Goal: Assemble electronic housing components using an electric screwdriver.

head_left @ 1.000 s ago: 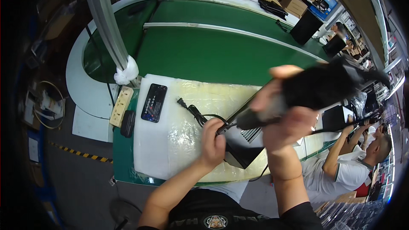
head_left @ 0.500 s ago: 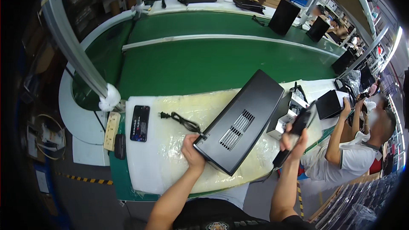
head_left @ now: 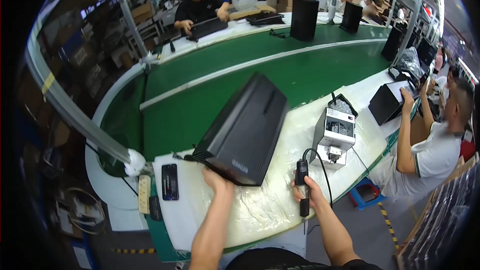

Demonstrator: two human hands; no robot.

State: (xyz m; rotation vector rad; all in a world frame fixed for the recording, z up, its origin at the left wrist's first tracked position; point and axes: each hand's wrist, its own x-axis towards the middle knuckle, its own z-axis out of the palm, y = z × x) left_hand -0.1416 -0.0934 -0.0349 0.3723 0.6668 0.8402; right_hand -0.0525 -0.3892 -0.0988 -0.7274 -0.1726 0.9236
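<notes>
My left hand (head_left: 218, 182) is closed under the near end of a black box-shaped case (head_left: 245, 130), which it holds tilted up off the work surface. Ribbed lines run along the face turned to me, and vent slots show at the near left end. Upright in my right hand (head_left: 311, 194) is a black electric screwdriver (head_left: 302, 180); its thin bit points down and its cable loops up from the top. Behind it stands a silver and white screw feeder (head_left: 335, 135) with a black tray of screws (head_left: 342, 104) at its back.
A phone (head_left: 170, 182) lies on the plastic-covered bench mat (head_left: 240, 220), beside a power strip (head_left: 144, 194). Beyond runs a green conveyor belt (head_left: 175, 120) bearing black cases (head_left: 304, 19). One person works opposite; another sits at the right with a black case. A post (head_left: 80, 105) rises at left.
The case has been lifted and turned, so its slotted panel no longer faces me. My right hand moved left and down, turning the screwdriver bit-down. The view has swung.
</notes>
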